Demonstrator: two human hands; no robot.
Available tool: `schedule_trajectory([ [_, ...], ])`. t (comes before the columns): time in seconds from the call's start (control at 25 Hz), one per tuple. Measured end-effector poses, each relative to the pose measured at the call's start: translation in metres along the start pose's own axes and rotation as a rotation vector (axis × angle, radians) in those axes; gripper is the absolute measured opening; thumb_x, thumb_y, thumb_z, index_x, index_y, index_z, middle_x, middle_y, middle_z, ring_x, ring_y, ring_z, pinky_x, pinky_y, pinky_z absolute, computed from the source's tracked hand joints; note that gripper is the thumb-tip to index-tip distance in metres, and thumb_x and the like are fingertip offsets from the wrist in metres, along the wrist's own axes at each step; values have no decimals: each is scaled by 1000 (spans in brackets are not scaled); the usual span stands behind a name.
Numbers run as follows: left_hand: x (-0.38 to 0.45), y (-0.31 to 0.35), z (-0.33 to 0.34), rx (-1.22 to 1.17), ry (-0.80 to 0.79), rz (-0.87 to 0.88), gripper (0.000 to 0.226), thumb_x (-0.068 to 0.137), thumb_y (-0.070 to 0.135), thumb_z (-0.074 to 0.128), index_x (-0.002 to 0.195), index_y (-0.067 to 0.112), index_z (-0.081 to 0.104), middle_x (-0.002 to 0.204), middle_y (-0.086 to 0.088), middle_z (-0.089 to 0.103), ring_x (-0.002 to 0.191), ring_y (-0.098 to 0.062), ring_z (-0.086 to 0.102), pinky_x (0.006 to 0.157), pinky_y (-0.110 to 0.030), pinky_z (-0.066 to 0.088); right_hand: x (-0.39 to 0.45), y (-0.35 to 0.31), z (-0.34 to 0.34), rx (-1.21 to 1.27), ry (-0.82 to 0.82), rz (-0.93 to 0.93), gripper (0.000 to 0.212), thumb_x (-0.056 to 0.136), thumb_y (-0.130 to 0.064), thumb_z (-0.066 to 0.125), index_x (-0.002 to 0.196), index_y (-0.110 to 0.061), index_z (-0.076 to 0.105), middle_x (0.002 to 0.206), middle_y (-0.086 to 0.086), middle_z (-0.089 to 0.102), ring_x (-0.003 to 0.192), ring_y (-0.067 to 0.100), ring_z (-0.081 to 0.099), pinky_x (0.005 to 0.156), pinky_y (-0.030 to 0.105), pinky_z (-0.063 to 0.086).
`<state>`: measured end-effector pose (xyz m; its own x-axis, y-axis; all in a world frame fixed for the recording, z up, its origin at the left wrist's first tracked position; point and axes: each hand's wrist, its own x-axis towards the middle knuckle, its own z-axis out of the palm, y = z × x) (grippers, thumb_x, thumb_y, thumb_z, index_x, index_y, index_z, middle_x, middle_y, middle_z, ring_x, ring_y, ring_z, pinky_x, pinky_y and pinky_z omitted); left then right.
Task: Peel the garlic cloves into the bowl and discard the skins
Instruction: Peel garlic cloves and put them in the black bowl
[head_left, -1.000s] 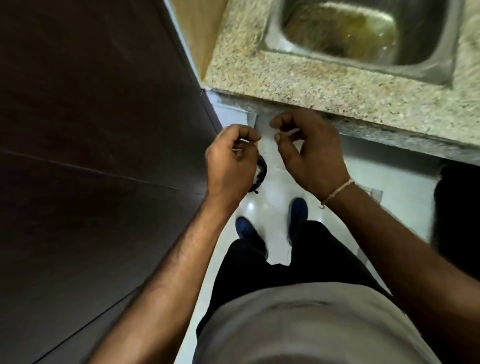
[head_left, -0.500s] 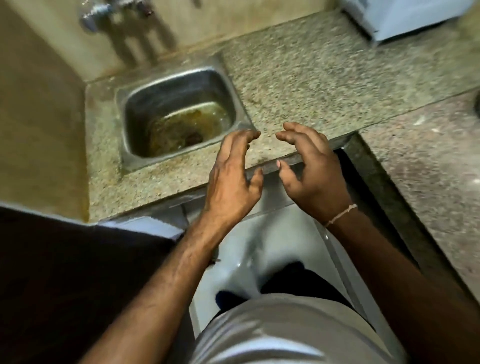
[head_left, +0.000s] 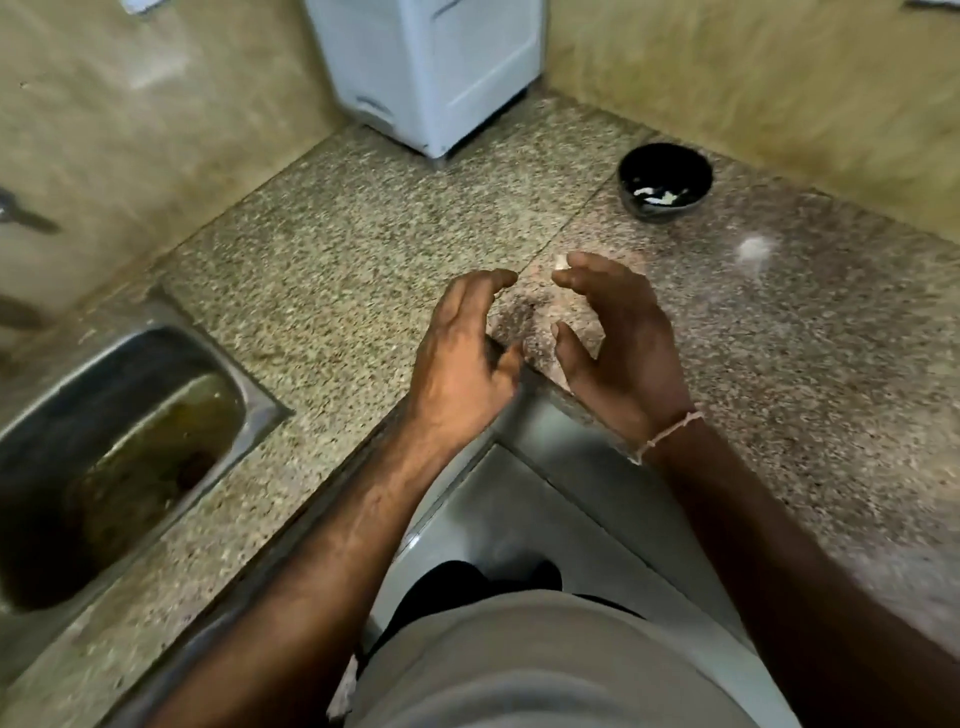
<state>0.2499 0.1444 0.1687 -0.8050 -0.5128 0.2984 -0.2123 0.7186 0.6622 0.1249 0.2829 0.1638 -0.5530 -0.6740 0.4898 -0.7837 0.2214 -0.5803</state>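
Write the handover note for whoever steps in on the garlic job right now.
Left hand: open, holding nothing, over the counter edge.
Right hand: open, fingers relaxed, also holding nothing; a small pale bit lies by its fingertips, too blurred to say whether clove or skin.
Bowl: black, far right on the counter near the wall, with a few pale pieces inside.
Done: some pieces are in the bowl.
Left: check the pale bit, peel any remaining cloves into the bowl, bin skins. No unpeeled garlic is in view.

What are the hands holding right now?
Nothing. The left hand and the right hand hang open above the counter, fingers loosely spread.
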Motion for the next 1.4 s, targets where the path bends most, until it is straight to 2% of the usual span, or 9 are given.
schedule_trajectory([
  [0.12, 35, 1, 25, -30, -63, 39, 61, 87, 9, 76, 144, 13, 52, 138, -1, 55, 127, -14, 54, 108, -16, 42, 2, 26, -10, -62, 28, 95, 46, 86, -5, 72, 131, -7, 64, 143, 10, 59, 131, 32, 55, 109, 40, 45],
  [0.2, 57, -3, 42, -65, -120, 52, 61, 88, 9, 76, 144, 16, 52, 138, 1, 55, 127, -12, 53, 108, -15, 42, 6, 43, -10, -86, 46, 157, 46, 87, -8, 72, 132, -10, 64, 139, 8, 61, 128, 29, 56, 106, 38, 46],
  [0.36, 106, -31, 70, -126, -213, 97, 58, 90, 14, 75, 143, 24, 51, 130, 14, 53, 119, 1, 50, 100, 0, 35, 28, 73, 4, -126, 51, 311, 43, 91, -14, 69, 133, -16, 63, 132, 3, 64, 121, 23, 58, 98, 37, 50],
  [0.44, 134, -50, 82, -135, -252, 107, 56, 92, 18, 75, 142, 24, 52, 125, 15, 53, 114, 1, 50, 95, -3, 38, 46, 85, 15, -145, 39, 370, 42, 93, -16, 68, 134, -18, 62, 131, 2, 64, 120, 22, 58, 96, 38, 51],
  [0.56, 176, -77, 99, -86, -333, 155, 49, 92, 21, 77, 136, 16, 57, 122, 2, 60, 113, -13, 55, 95, -24, 47, 70, 101, 32, -157, 22, 496, 40, 94, -19, 68, 133, -21, 62, 126, 1, 64, 112, 22, 61, 89, 44, 55],
  [0.68, 213, -94, 118, -17, -447, 158, 40, 91, 22, 77, 128, 16, 62, 110, 2, 63, 106, -20, 57, 90, -40, 53, 88, 116, 46, -159, 37, 594, 39, 93, -19, 69, 131, -21, 64, 121, 1, 66, 105, 20, 64, 87, 45, 57],
  [0.8, 237, -100, 144, 77, -517, 122, 29, 91, 23, 75, 119, 19, 67, 104, 2, 66, 104, -23, 57, 91, -43, 51, 100, 135, 57, -121, 67, 665, 37, 91, -18, 69, 128, -19, 66, 119, 0, 68, 101, 17, 66, 86, 45, 58],
  [1.12, 262, -125, 200, 379, -650, 125, 23, 99, 35, 65, 121, 29, 67, 123, -1, 66, 123, -29, 50, 102, -45, 43, 102, 185, 75, -99, -4, 756, 31, 91, -23, 68, 122, -20, 68, 115, -3, 70, 97, 11, 66, 83, 40, 59],
  [1.4, 264, -128, 221, 416, -575, 172, 12, 99, 27, 60, 97, 27, 71, 105, 4, 70, 111, -25, 53, 94, -43, 41, 108, 204, 81, -79, -12, 783, 30, 92, -22, 68, 121, -19, 69, 116, -1, 69, 97, 12, 66, 82, 42, 60],
])
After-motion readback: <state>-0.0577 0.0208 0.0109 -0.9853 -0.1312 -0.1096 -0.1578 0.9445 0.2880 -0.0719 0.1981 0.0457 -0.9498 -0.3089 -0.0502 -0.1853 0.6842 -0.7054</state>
